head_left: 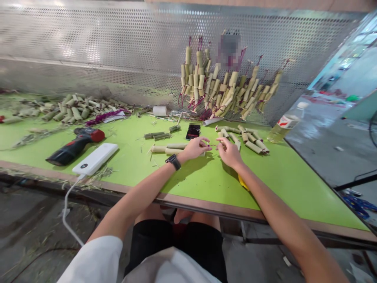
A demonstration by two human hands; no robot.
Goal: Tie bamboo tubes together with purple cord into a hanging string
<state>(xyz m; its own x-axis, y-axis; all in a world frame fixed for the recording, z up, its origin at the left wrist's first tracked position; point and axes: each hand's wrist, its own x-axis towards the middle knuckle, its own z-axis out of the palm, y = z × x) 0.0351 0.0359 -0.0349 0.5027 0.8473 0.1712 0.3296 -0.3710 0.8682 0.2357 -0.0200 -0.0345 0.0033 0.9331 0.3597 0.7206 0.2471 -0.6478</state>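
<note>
My left hand, with a black watch on the wrist, pinches one end of a thin purple cord. The cord's other end is pinched in my right hand, a short way to the right. Pale bamboo pieces lie beside and partly behind my left hand. Beyond my right hand, tied bamboo segments rest on the green table. A small black tray sits just past my left hand.
Bamboo strings hang on the perforated metal panel. At left are a drill, a white power bank and piled bamboo. A bottle stands at right, and something yellow lies under my right forearm.
</note>
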